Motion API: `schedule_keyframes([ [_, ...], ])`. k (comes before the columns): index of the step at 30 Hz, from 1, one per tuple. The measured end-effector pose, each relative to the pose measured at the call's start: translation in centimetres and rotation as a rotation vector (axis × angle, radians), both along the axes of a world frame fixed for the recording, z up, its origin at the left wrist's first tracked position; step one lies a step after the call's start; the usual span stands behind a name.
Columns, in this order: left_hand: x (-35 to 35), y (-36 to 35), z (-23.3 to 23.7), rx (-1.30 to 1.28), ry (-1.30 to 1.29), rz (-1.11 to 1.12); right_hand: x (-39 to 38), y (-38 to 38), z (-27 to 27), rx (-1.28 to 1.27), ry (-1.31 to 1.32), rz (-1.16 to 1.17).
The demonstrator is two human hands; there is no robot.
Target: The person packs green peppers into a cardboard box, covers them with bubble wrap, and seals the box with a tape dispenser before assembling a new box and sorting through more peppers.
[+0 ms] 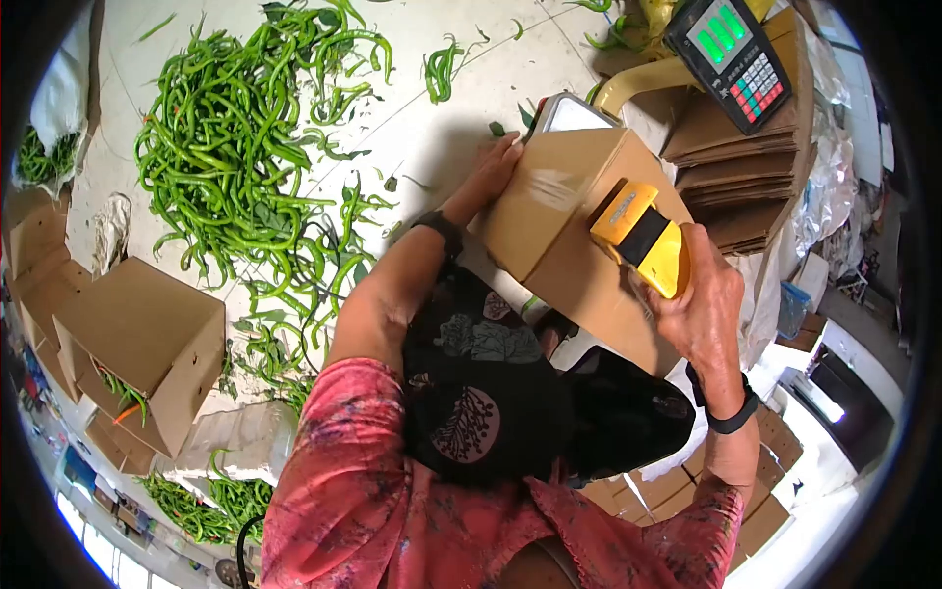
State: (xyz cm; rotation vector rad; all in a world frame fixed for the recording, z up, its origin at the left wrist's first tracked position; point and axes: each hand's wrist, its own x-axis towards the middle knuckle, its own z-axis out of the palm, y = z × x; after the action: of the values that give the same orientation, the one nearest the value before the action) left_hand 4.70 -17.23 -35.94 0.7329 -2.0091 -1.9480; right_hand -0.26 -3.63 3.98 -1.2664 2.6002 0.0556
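Two hands are on the cardboard box (554, 211) in my feed, and I place everything else from that box. It sits tilted in front of the person, its taped top facing the camera, and it partly covers a white scale tray (577, 112) just behind it.

The left hand (491, 169) lies against the box's left edge, fingers stretched out and pressed to the cardboard, gripping nothing. The right hand (703, 306) is at the box's right side, fingers closed around the handle of a yellow tape dispenser (643, 236), whose head rests on the top face of the box. Each wrist wears a black band.

Beyond the box, to its upper right, a weighing scale display (732, 56) shows green digits above a keypad, and it stands on a stack of flattened cartons (731, 162). Well to the left of the box, a big heap of green peppers (231, 147) spreads over the pale floor. Lower left of the box, well apart from it, an open carton (147, 344) lies on its side with a few peppers showing inside. Directly below the box I see the person's dark leaf-printed apron (491, 383).
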Motion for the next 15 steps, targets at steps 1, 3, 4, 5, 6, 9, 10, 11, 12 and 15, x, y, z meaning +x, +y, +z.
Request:
schedule_keyframes([
  [1, 0.6, -0.3, 0.2, 0.01, -0.117, -0.044, 0.1, 0.4, -0.1, -0.052, -0.018, 0.013],
  [3, 0.5, -0.3, -3.1, -0.13, -0.074, -0.104, 0.3, 1.1, 0.0, -0.1, -0.046, -0.019],
  [4, 0.2, -0.6, -2.9, -0.263, -0.02, -0.162, 0.2, 1.6, 0.1, -0.141, -0.064, -0.049],
  [5, -0.1, -0.4, -2.6, -0.268, -0.015, -0.173, 0.2, 2.4, 0.0, -0.169, -0.075, -0.109],
  [6, -0.3, -0.7, 0.8, -0.197, 0.04, -0.169, 0.1, 3.0, 0.0, -0.172, -0.072, -0.122],
  [9, -1.5, -1.6, 11.1, -0.008, 0.153, -0.153, -0.1, 4.1, -0.5, -0.274, -0.046, -0.102],
  [10, -2.2, -1.7, 13.8, 0.121, 0.222, -0.125, -0.2, 4.3, -0.5, -0.291, -0.041, -0.106],
  [11, -2.4, -1.8, 15.8, 0.105, 0.228, -0.138, -0.3, 4.6, -0.4, -0.305, -0.063, -0.107],
  [12, -2.4, -1.8, 17.4, 0.08, 0.33, -0.19, -0.3, 4.8, -0.3, -0.321, -0.089, -0.104],
  [15, -2.0, -0.8, 22.5, -0.49, 0.423, -0.169, -0.7, 5.2, -0.3, -0.372, -0.063, -0.082],
])
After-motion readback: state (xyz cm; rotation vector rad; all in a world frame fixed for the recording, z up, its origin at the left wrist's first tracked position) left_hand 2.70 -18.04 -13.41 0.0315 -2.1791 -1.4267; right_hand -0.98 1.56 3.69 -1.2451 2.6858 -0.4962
